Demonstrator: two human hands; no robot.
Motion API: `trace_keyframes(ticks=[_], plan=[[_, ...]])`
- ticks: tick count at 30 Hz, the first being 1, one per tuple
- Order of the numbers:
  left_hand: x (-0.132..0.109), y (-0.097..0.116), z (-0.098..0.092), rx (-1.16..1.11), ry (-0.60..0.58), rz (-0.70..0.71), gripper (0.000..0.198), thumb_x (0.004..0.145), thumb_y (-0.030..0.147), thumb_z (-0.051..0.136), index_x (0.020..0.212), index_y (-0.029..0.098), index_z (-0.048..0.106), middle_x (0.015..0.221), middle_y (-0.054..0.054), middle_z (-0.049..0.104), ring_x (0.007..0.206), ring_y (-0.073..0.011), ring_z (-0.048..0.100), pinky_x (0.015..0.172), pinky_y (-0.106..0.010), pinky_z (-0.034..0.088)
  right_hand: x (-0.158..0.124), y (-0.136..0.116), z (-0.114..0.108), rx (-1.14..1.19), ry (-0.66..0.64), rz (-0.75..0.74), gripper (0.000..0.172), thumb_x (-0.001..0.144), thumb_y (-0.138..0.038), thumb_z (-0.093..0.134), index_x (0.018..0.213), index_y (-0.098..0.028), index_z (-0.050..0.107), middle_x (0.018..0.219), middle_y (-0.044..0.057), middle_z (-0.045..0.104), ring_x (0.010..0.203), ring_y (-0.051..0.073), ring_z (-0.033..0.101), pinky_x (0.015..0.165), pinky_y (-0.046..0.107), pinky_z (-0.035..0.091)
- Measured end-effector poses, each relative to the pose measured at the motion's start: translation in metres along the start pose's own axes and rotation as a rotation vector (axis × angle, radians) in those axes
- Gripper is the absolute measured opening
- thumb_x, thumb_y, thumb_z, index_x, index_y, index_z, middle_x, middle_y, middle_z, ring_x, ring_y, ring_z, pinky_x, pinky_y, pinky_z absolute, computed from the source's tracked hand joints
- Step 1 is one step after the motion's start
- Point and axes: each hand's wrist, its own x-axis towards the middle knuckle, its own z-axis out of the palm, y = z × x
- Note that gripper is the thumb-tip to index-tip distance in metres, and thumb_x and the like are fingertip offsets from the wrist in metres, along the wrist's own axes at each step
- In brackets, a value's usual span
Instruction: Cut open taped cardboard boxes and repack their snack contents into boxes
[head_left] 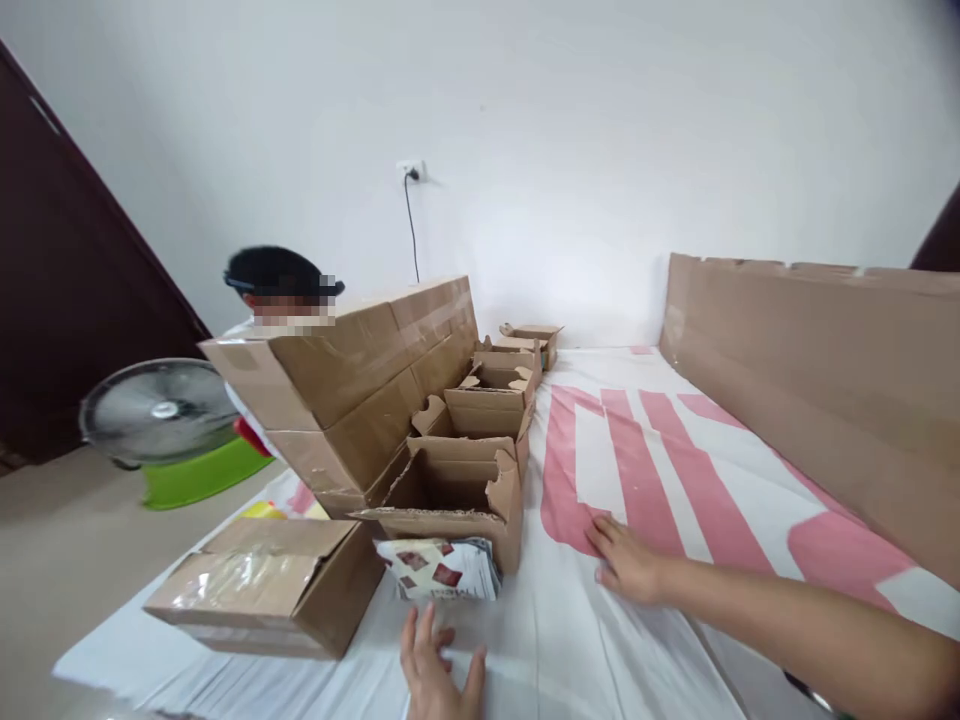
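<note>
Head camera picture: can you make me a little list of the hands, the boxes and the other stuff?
Left hand: empty, just in front of the packets; can't tell if touching
Right hand: empty, on the pink-and-white cloth
Packets: in front of the nearest open box
Open boxes: in a row toward the wall
Stacked boxes: left of the row
Taped box: left of the packets
Person: behind the stacked boxes
Fan: far left
</note>
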Motion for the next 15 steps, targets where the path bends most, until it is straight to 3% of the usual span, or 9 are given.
trace_keyframes(ticks=[3, 6, 8, 11, 15], plan=[[0.021, 0.02, 0.0, -0.058, -0.007, -0.053, 0.084, 0.079, 0.037, 0.06, 0.148, 0.021, 0.014, 0.154, -0.024, 0.011, 0.091, -0.0236, 0.067, 0.077, -0.043, 0.06, -0.071, -0.015, 0.025, 0.052, -0.079, -0.079, 0.075, 0.08, -0.04, 0.062, 0.147, -0.018, 0.037, 0.157, 0.013, 0.021, 0.146, 0.033, 0.015, 0.118, 0.05, 0.019], [0.04, 0.038, 0.008, 0.036, 0.035, -0.092, 0.082, 0.081, 0.031, 0.059, 0.148, 0.02, 0.013, 0.152, -0.025, 0.014, 0.128, -0.0374, 0.047, 0.092, -0.05, 0.052, -0.106, -0.019, 0.048, 0.139, -0.024, -0.165, 0.065, 0.089, -0.041, 0.049, 0.149, -0.022, 0.032, 0.159, 0.008, 0.017, 0.147, 0.031, 0.011, 0.119, 0.052, 0.013], [0.048, 0.049, 0.016, 0.108, 0.03, -0.127, 0.08, 0.083, 0.029, 0.058, 0.148, 0.019, 0.011, 0.152, -0.026, 0.012, 0.139, -0.0411, 0.032, 0.098, -0.054, 0.047, -0.113, -0.019, 0.056, 0.153, 0.05, -0.176, 0.06, 0.092, -0.039, 0.043, 0.149, -0.023, 0.032, 0.159, 0.006, 0.019, 0.147, 0.029, 0.011, 0.12, 0.051, 0.011], [0.055, 0.058, 0.029, 0.135, 0.004, -0.136, 0.08, 0.086, 0.028, 0.056, 0.148, 0.019, 0.007, 0.153, -0.028, 0.006, 0.139, -0.0416, 0.032, 0.099, -0.053, 0.045, -0.114, -0.02, 0.059, 0.128, 0.092, -0.165, 0.059, 0.092, -0.041, 0.041, 0.148, -0.023, 0.035, 0.158, 0.005, 0.021, 0.147, 0.028, 0.014, 0.121, 0.05, 0.012], [0.065, 0.061, 0.041, 0.148, 0.016, -0.099, 0.079, 0.085, 0.027, 0.056, 0.147, 0.014, 0.009, 0.152, -0.03, 0.005, 0.144, -0.0409, 0.02, 0.104, -0.051, 0.041, -0.113, -0.02, 0.059, 0.1, 0.094, -0.16, 0.059, 0.092, -0.042, 0.041, 0.147, -0.023, 0.036, 0.158, 0.005, 0.022, 0.146, 0.028, 0.016, 0.12, 0.049, 0.013]])
